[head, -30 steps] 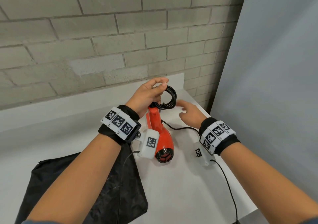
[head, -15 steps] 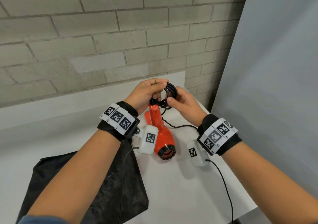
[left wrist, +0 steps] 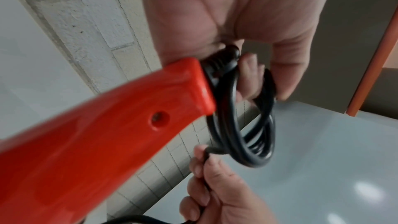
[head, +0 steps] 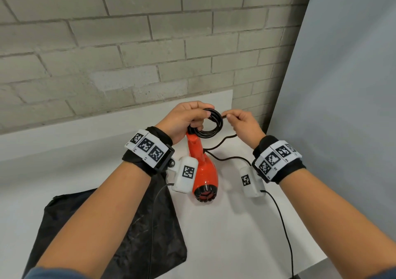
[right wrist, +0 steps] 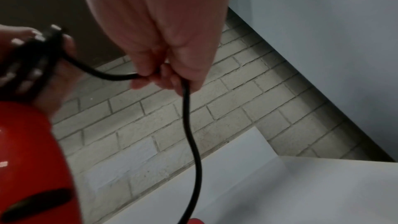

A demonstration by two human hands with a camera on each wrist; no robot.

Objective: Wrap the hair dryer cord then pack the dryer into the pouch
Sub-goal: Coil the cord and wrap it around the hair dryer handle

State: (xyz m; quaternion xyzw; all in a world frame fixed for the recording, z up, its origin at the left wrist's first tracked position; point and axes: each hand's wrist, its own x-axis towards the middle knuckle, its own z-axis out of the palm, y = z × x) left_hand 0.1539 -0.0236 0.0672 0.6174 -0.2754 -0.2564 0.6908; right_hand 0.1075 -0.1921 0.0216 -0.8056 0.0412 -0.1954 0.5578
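Left hand (head: 184,119) grips coiled cord (head: 211,124), right hand (head: 244,122) pinches it; pouch (head: 120,231) lies flat.

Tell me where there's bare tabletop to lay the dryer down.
Bare table lies between the pouch and the trailing wrist-camera cable. It is crowded farther back: hair dryer, loose cord, left hand and right hand.

The left forearm is covering much of the black pouch (head: 137,236), and the lower frame edge is cutting it off. The cord (head: 216,126) is running off the bottom edge — its plug is staying out of sight. Both wrist views are blurring the hair dryer (left wrist: 92,142) — only part is showing.
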